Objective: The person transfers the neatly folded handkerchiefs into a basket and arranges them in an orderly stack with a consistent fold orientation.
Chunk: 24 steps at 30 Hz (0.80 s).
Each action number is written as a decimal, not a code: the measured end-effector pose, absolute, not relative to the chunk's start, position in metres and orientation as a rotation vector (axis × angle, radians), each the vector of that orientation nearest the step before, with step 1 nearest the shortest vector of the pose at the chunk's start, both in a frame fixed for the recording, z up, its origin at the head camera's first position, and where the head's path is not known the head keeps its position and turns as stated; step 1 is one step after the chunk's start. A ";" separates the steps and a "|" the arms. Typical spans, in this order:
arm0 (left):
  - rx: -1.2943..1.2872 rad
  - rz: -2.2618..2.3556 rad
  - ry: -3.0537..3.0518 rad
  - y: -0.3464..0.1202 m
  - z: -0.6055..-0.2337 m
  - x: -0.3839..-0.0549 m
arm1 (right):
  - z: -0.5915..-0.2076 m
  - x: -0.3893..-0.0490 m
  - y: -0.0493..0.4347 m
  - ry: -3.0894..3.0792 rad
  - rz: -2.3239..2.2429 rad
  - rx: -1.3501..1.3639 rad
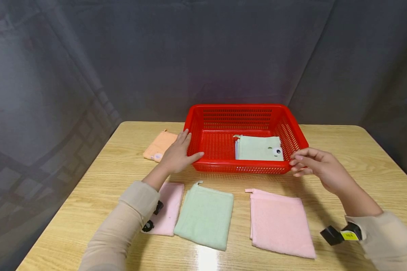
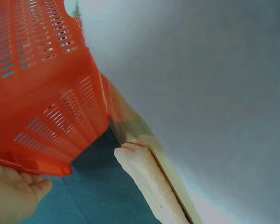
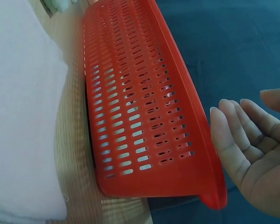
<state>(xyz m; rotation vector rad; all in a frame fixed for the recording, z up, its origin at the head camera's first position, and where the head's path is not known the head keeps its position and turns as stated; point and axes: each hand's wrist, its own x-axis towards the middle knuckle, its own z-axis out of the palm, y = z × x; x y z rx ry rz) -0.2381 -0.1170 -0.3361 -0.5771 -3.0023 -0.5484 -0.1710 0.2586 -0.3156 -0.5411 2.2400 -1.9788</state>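
Observation:
A red plastic basket (image 1: 210, 165) with slotted walls stands at the back of the table. Inside, toward its right end, lies a folded pale green towel (image 1: 254, 146) with an eye-like design, over bluish cloth. My left hand (image 1: 177, 155) rests at the basket's left rim, fingers extended and thumb spread toward the front corner. In the left wrist view, part of this hand (image 2: 14, 193) shows against the rim. My right hand (image 1: 322, 167) is at the front right corner, fingers loosely bent; the right wrist view shows its fingertips beside the rim, contact unclear.
An orange towel (image 1: 161, 145) lies left of the basket. In front are a light pink towel (image 1: 171, 210) partly under the left forearm, a green towel (image 1: 207, 216) and a pink towel (image 1: 281, 224). Dark curtain (image 1: 237, 52) hangs behind the table.

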 end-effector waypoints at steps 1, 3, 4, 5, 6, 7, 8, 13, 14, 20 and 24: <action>-0.579 -0.549 -2.999 -0.117 -0.336 -0.238 | -0.315 -0.169 0.258 2.251 -1.952 -0.554; -0.582 -0.549 -2.992 -0.117 -0.336 -0.238 | -0.315 -0.167 0.260 2.279 -1.888 -0.574; -0.583 -0.549 -2.991 -0.117 -0.336 -0.238 | -0.317 -0.166 0.261 2.284 -1.861 -0.591; -0.584 -0.550 -2.989 -0.117 -0.337 -0.238 | -0.318 -0.166 0.262 2.293 -1.831 -0.605; -0.584 -0.550 -2.987 -0.117 -0.336 -0.238 | -0.319 -0.165 0.263 2.295 -1.806 -0.622; -0.584 -0.550 -2.986 -0.117 -0.336 -0.238 | -0.320 -0.165 0.264 2.293 -1.785 -0.640; -0.584 -0.549 -2.985 -0.117 -0.336 -0.238 | -0.321 -0.164 0.265 2.292 -1.762 -0.656; -0.577 -0.554 -2.995 -0.117 -0.336 -0.238 | -0.324 -0.162 0.268 2.257 -1.668 -0.720; -0.578 -0.555 -2.997 -0.117 -0.336 -0.238 | -0.325 -0.162 0.269 2.237 -1.650 -0.741; -0.575 -0.556 -3.002 -0.117 -0.336 -0.239 | -0.331 -0.162 0.271 2.145 -1.547 -0.792; -0.571 -0.564 -3.002 -0.117 -0.337 -0.239 | -0.334 -0.161 0.273 2.140 -1.507 -0.732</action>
